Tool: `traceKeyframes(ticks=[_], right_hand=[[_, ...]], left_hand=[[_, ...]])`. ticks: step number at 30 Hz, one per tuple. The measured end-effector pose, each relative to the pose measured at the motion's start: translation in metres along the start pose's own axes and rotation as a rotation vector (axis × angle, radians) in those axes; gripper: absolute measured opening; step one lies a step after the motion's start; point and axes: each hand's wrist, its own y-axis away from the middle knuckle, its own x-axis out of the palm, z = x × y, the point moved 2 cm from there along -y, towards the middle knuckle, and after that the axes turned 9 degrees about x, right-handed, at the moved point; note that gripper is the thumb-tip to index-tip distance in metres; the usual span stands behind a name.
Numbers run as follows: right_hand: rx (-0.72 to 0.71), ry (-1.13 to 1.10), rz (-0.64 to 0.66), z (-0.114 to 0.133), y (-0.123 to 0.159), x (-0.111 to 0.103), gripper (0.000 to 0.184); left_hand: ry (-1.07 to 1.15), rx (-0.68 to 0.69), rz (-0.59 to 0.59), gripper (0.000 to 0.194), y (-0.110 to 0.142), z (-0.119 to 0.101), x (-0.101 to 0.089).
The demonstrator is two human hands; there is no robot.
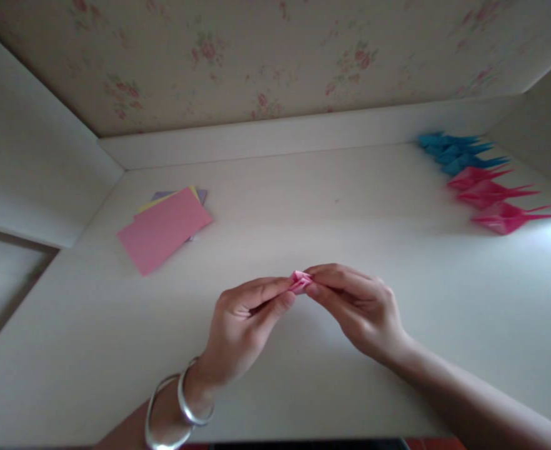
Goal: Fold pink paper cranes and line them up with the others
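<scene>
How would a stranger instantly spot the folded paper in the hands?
Above the white tabletop, the left hand and right hand nearly meet. Pinched between them is a small folded pink paper. Unlike the flat pink sheet at left and spiky pink figures at right, it alone is held.

We hold our left hand (pixel 242 331) and right hand (pixel 364 312) nearly fingertip to fingertip, thumbs and fingers pinching (both wrists angled inward), forearms (pixel 472 394) slanting up from below.

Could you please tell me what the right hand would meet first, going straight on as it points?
The folded pink paper pinched in the right hand comes first, then probably the left hand just beyond, though depth is unclear.
</scene>
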Motion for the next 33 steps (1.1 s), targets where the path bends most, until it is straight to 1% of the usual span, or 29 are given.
traceKeyframes(ticks=[3,6,10,12,16,19,23,29,33], right_hand=[[-0.075,0.069,0.011,-0.003,0.000,0.001,0.018],[-0.140,0.120,0.005,-0.005,0.000,0.002,0.019],[-0.166,0.163,-0.009,-0.007,-0.001,0.003,0.020],[-0.194,0.174,-0.014,-0.007,0.000,0.003,0.024],[-0.242,0.169,-0.015,-0.007,0.003,0.003,0.038],[-0.231,0.153,-0.003,-0.009,0.003,0.004,0.044],[-0.196,0.138,0.041,-0.011,0.003,0.003,0.046],[-0.140,0.150,0.065,-0.010,0.000,0.002,0.037],[-0.012,0.104,0.113,-0.010,-0.003,0.001,0.027]], left_hand=[[-0.073,0.041,-0.009,0.022,0.000,0.001,-0.002],[-0.106,0.049,-0.006,0.021,-0.001,0.000,-0.002],[-0.145,0.072,-0.008,0.020,-0.002,-0.003,0.000],[-0.147,0.073,-0.020,0.019,-0.002,-0.003,0.000],[-0.151,0.068,-0.032,0.018,0.000,-0.002,0.000],[-0.149,0.070,-0.038,0.018,0.001,0.000,0.000],[-0.130,0.072,-0.030,0.020,0.001,0.001,0.001],[-0.121,0.043,0.007,0.020,0.000,0.004,0.000],[-0.099,-0.046,0.024,0.016,0.000,0.008,0.000]])
